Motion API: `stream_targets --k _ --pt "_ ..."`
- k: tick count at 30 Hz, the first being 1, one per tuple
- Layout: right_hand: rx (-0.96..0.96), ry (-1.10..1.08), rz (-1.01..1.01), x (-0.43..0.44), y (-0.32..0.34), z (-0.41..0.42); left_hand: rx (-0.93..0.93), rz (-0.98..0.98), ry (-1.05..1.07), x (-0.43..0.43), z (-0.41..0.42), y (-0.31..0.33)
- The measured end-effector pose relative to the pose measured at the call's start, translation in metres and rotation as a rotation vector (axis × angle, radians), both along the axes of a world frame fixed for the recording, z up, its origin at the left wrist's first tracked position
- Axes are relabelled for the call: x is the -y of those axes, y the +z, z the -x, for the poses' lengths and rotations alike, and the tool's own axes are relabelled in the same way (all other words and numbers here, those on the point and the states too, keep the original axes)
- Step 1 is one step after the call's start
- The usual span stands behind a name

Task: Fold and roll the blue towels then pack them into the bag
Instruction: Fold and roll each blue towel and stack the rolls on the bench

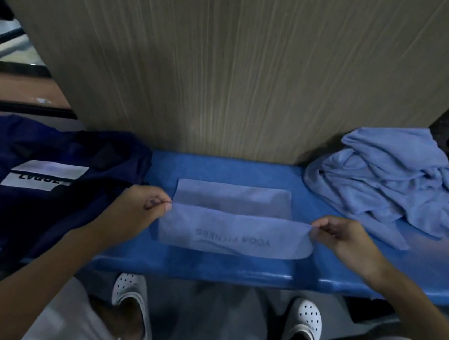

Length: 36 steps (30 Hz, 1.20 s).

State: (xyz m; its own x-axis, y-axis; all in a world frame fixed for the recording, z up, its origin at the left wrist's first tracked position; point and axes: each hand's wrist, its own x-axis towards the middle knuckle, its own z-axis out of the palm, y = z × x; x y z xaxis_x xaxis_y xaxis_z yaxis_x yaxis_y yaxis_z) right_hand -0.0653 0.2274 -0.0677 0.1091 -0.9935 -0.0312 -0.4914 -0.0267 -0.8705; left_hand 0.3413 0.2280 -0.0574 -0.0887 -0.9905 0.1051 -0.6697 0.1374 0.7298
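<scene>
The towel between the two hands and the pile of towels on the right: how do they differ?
The held towel is spread flat and partly folded on the bench; the pile lies crumpled. The left hand and right hand pinch the held towel's corners; nothing touches the pile. The held towel shows printed letters; the pile shows none. Both are light blue.

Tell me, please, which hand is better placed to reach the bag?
Probably the left hand: the bag lies just beside it; the right hand pinches the towel's other end, nearer the pile.
</scene>
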Motion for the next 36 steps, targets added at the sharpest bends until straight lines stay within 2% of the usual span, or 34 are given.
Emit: stream_targets --k 6,12,19,24,36 --pt "0.084 -0.188 0.069 0.049 -0.018 -0.020 0.000 0.031 0.188 0.060 0.017 -0.024" --pt "0.006 -0.275 0.103 0.092 -0.046 -0.027 0.076 0.019 0.286 0.093 0.025 -0.047" --pt "-0.124 -0.281 0.106 0.111 -0.067 -0.025 0.102 0.043 0.229 0.106 0.021 -0.071" --pt "-0.303 -0.259 0.175 0.119 -0.068 -0.026 0.132 0.062 0.207 0.113 0.021 -0.075" --pt "-0.415 -0.267 0.209 0.124 -0.070 -0.032 0.215 0.088 0.201 0.116 0.025 -0.079"
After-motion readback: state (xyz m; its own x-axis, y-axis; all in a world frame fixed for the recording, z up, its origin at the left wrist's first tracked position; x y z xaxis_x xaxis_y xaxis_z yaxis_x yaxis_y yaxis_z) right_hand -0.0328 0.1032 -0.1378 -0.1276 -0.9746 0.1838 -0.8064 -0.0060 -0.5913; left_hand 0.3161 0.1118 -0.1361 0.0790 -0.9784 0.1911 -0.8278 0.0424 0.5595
